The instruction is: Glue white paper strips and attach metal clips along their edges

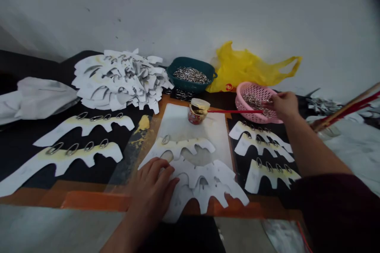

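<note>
Our left grip [151,193] lies open and slightly curved, pressing on nothing but a stack of white scalloped paper cutouts [204,189], with one silver ring [166,139] on the cutout just above the fingers. Our right grip [285,104] sits at the rim of a pink perforated plastic basket [252,102] of silver rings. A thin red stick [234,111] runs between that grip and a small jar smeared with yellow paste [196,115], but we cannot tell what the fingers hold. The stack rests on a pale board [192,122] on the dark, orange-edged surface [95,201]. Rows of white cutouts with yellow-pasted rings [89,126] lie on the left, and more [261,142] on the right. Farther back we see a heap of white cutouts [118,83], a teal plastic basket of rings [190,61] and a crumpled yellow plastic bag [246,67].
</note>
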The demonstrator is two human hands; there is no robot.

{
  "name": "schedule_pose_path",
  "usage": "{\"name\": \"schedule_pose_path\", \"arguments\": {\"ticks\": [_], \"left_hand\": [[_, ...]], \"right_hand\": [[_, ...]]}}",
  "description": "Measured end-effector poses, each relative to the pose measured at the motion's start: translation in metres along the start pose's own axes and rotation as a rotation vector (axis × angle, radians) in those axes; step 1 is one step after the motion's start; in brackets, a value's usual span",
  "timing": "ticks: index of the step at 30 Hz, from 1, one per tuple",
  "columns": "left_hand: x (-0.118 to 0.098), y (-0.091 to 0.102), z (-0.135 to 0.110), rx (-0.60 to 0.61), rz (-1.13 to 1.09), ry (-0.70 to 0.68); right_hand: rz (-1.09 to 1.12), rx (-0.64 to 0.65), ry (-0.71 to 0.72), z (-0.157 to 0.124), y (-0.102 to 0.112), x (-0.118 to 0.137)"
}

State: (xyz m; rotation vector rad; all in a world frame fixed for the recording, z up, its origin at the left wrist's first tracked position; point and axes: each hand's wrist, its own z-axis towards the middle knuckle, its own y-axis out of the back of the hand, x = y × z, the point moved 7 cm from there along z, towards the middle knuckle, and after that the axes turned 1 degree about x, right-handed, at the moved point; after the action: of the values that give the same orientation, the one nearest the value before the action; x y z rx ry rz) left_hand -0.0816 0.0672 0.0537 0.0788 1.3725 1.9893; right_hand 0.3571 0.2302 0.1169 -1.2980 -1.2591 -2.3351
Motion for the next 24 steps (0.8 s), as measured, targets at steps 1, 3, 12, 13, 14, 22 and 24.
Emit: {"name": "schedule_pose_path", "arguments": {"ticks": [1,3,12,13,14,22,24], "left_hand": [[0.000,-0.001,0.000,0.002,-0.009,-0.010],[0.000,-0.004,0.001,-0.010,-0.031,-0.036],[-0.001,-0.027,0.010,-0.009,-0.028,-0.149],[-0.003,-0.027,0.011,-0.019,-0.025,-0.155],[-0.004,-0.027,0.013,-0.021,-0.019,-0.156],[-0.015,-0.023,0.016,0.108,-0.024,-0.073],[-0.014,-0.025,0.017,0.162,-0.040,-0.029]], "right_hand": [[0.045,0.013,-0.022,-0.008,0.008,0.001],[0.106,0.122,-0.068,-0.030,0.022,0.002],[0.359,0.817,-0.281,-0.183,-0.009,0.029],[0.378,0.896,-0.289,-0.199,-0.023,0.038],[0.409,0.969,-0.274,-0.213,-0.037,0.050],[0.275,1.239,-0.082,-0.250,-0.110,0.104],[0.240,1.268,-0.018,-0.250,-0.122,0.110]]}}
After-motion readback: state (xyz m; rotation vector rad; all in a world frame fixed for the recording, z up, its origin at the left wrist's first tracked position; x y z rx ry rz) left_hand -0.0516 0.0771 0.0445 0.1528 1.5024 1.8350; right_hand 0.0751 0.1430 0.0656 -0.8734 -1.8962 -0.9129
